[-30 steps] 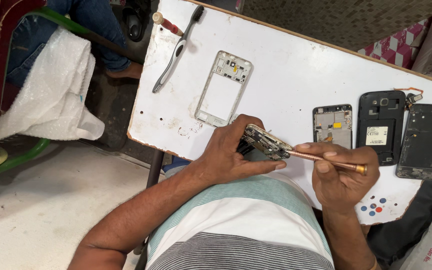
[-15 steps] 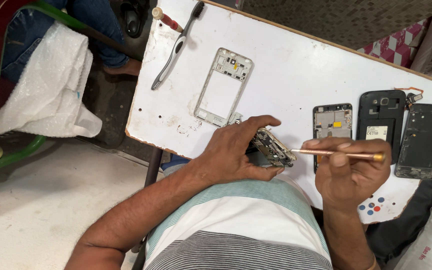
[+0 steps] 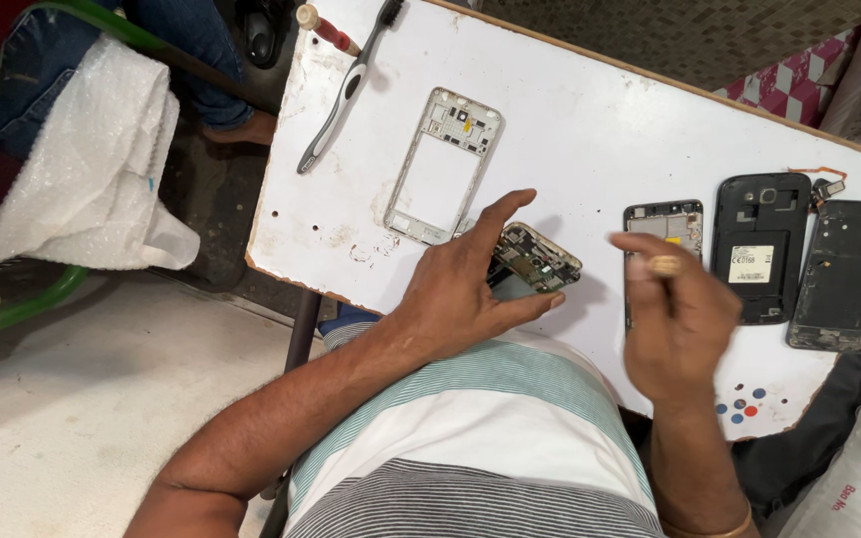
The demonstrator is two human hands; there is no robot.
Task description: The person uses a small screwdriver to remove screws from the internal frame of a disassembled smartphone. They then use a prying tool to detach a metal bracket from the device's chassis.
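My left hand (image 3: 470, 284) grips an opened phone body (image 3: 533, 261) with its circuit board showing, held just above the near edge of the white table (image 3: 590, 130). My right hand (image 3: 678, 314) is lifted to the right of it, blurred, with its fingers closed round a thin brass-handled tool (image 3: 663, 265) whose end points at the camera. The tool's tip is apart from the phone.
On the table lie a pale phone frame (image 3: 442, 164), a toothbrush (image 3: 349, 85), a red-handled tool (image 3: 327, 29), a small phone part (image 3: 664, 225), a black phone back (image 3: 760, 247) and a dark housing (image 3: 845, 274). A bubble-wrap bundle (image 3: 87, 169) rests on a chair at left.
My right hand has drawn the tool back from the phone and turned it end-on toward the camera. My left hand has spread its fingers over the phone.
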